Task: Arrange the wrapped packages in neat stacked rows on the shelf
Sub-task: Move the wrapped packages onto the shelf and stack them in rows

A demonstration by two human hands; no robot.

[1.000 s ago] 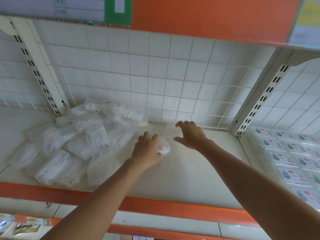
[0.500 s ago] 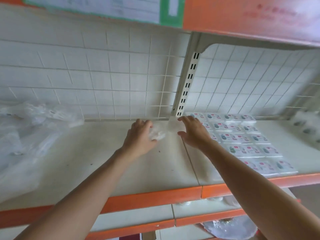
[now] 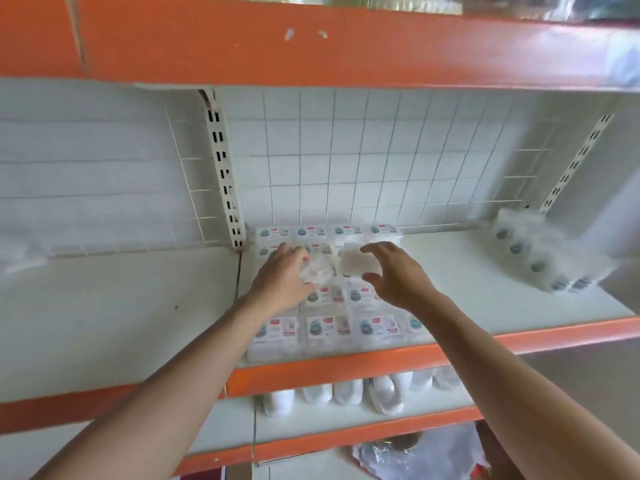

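Rows of packages (image 3: 332,329) lay flat on the shelf (image 3: 485,282), labels up, running from the front lip back toward the wire grid (image 3: 346,161) at 12 o'clock. Above the middle rows we held one more package (image 3: 356,264). Our left hand (image 3: 280,282) gripped its crinkled wrap at 9 o'clock, and our right hand (image 3: 398,277) curled thumb and fingers round its white end at 3 o'clock. We judged it light and soft, with loose, slippery film likely to slide and bunch, so the firmer ends looked a better hold than the slack wrap. Its long axis seemed to run from 9 to 3 o'clock, along the shelf, though blur hid which face was up. A tumbled heap (image 3: 540,258) of other packs sat at 2 o'clock, well apart.
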